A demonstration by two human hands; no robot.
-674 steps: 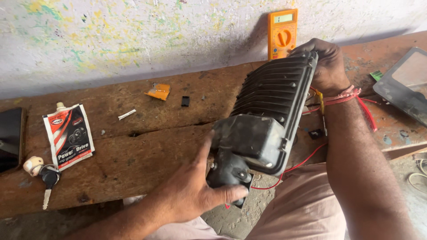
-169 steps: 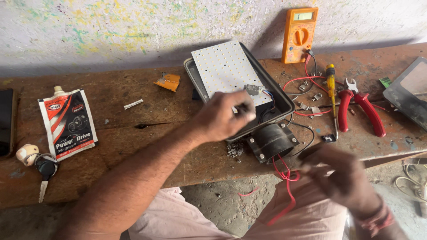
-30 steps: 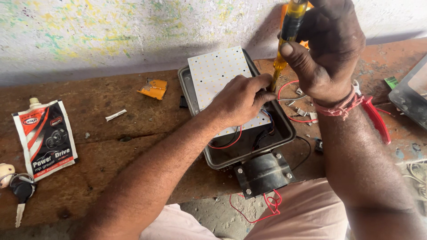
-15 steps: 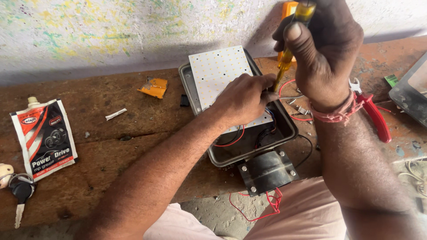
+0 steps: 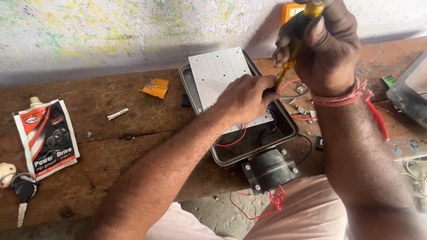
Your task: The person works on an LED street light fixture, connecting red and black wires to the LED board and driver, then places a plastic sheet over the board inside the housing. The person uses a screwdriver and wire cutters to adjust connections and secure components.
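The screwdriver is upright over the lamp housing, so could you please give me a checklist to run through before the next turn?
1. Right hand grips the screwdriver handle: ok.
2. Left hand steadies the white LED board: ok.
3. Tip seated in a screw: cannot tell, the left hand's fingers hide it.
4. Red wires under the board away from the tip: ok.
5. Housing fully on the bench: not ok, its bracket overhangs the edge.
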